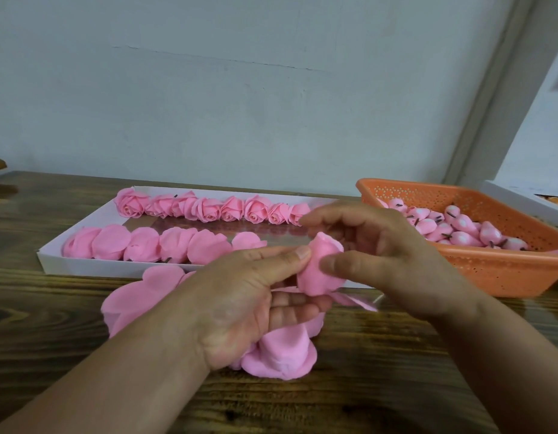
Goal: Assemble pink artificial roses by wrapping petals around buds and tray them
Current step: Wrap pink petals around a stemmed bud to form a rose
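Note:
Between both hands is a half-wrapped pink rose [318, 270], held above the table's near middle. My left hand [243, 305] pinches its left side with thumb and fingers curled under it. My right hand [381, 258] pinches the right side with thumb and forefinger. Loose pink petals [136, 305] lie in a pile under and left of my left hand. Behind them the white tray [83, 264] holds a back row of finished roses [208, 208] and a front row of roses lying face down [152, 245].
An orange perforated basket [490, 270] with several pink buds [459, 230] on short dark stems stands at the right. A white box [522, 195] sits behind it. The dark wooden table [349, 402] runs to a pale wall.

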`<control>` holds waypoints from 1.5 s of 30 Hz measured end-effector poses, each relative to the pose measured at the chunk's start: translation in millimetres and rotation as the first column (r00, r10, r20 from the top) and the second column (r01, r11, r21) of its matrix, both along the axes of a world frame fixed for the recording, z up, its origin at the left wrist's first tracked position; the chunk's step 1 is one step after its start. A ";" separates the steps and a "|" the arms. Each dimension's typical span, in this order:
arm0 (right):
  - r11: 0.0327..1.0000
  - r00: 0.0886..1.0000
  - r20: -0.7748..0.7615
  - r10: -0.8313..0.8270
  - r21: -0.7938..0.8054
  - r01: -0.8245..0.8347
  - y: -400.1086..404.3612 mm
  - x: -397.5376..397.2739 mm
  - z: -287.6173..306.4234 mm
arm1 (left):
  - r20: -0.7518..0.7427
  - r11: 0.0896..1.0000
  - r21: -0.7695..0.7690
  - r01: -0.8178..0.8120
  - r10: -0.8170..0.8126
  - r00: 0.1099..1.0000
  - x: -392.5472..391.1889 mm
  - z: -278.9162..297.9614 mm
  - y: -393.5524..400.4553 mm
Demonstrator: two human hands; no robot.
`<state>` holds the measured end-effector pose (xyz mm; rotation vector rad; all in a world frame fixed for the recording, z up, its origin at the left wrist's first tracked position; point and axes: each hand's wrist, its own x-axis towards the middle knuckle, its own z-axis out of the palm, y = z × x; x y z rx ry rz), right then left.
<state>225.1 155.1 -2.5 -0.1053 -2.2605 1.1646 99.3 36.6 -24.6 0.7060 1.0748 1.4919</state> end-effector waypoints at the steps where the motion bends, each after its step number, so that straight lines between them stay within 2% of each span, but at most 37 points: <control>1: 1.000 1.000 0.015 0.013 -0.004 -0.013 1.3 1.0 0.6 | -0.011 1.000 -0.012 0.014 -0.014 1.000 0.6 0.5 -0.7; 6: 0.985 0.987 0.080 0.141 -0.116 -0.131 5.2 3.6 0.0 | -0.059 0.997 -0.068 0.045 -0.049 0.997 3.8 0.6 -1.6; 11: 0.961 0.965 0.129 0.227 -0.192 -0.200 4.3 6.1 1.1 | -0.137 0.998 -0.068 0.004 -0.014 0.990 7.5 -0.2 -1.5; 16: 0.988 0.993 0.110 0.033 -0.156 -0.015 3.5 0.6 -2.3 | -0.183 0.995 -0.029 -0.097 0.090 0.979 9.1 -5.4 1.9; 19: 0.986 0.996 0.073 -0.053 -0.153 0.064 4.9 -1.2 -3.4 | -0.153 0.993 0.026 -0.118 0.120 0.981 7.6 -7.6 3.3; 23: 0.955 0.983 0.032 -0.180 -0.234 0.182 3.9 -3.5 -4.7 | -0.105 0.991 0.083 -0.107 0.116 0.988 6.0 -7.1 3.9; 26: 0.943 0.974 0.018 -0.226 -0.246 0.223 -1.0 -5.5 -3.3 | -0.126 0.982 0.120 -0.145 0.160 0.979 6.2 -10.0 6.5; 29: 0.951 0.974 0.024 -0.227 -0.209 0.227 -6.3 -5.5 -1.3 | -0.151 0.992 0.103 -0.078 0.093 0.984 6.6 -13.1 7.3; 38: 0.942 0.972 0.054 -0.229 -0.240 0.235 -8.3 -6.9 -3.2 | 0.067 0.999 -0.001 0.053 -0.053 0.996 4.5 -9.7 5.1; 43: 0.937 0.955 -0.195 -0.225 -0.313 0.157 2.8 -2.4 2.7 | 0.211 1.000 0.021 0.016 -0.020 0.977 1.8 -3.2 4.8; 45: 0.957 0.950 -0.273 -0.153 -0.280 0.074 6.0 1.9 6.3 | 0.235 1.000 0.016 -0.014 0.010 0.972 0.4 -2.1 5.2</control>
